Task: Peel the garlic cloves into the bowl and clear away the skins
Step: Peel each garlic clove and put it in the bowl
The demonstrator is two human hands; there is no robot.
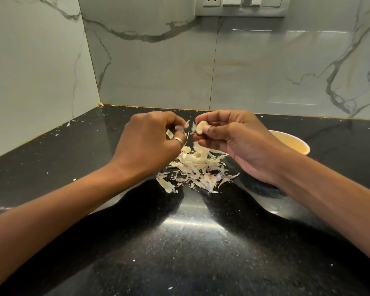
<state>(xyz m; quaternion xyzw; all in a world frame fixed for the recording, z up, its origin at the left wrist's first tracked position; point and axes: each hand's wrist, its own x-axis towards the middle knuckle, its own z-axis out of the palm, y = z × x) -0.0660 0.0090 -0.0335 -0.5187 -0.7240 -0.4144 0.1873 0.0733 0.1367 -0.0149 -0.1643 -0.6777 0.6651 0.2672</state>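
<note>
Polished black speckled stone countertop (190, 242) fills the near view, with both forearms stretched across it. Farther in lies a loose heap of papery cream-and-mauve garlic skins (199, 165), directly below the hands.

Above the heap, the left hand (150, 142), with a silver ring (178, 141) on one finger, has its fingertips curled and pinching a thin flake of skin (179, 127). The right hand (237, 142), just beside it, grips a small pale garlic clove (201, 127) between thumb and fingertips. The clove sits at the gap between the two hands, raised off the counter. It looks mostly bare, with a wisp of skin on its left side.

The step in hand seems to be stripping the last skin. It would go best with the right hand firm but not crushing, the left pulling the flake along the clove, then dropping it onto the heap so the scraps stay together for clearing.

Behind the right hand, partly hidden by it, stands a round pale-yellow bowl (295, 144), near enough for a short drop. Its contents cannot be seen. Grey-veined white marble wall tiles (158, 60) close the corner, with a grey switch plate (240, 6) at the top.
</note>
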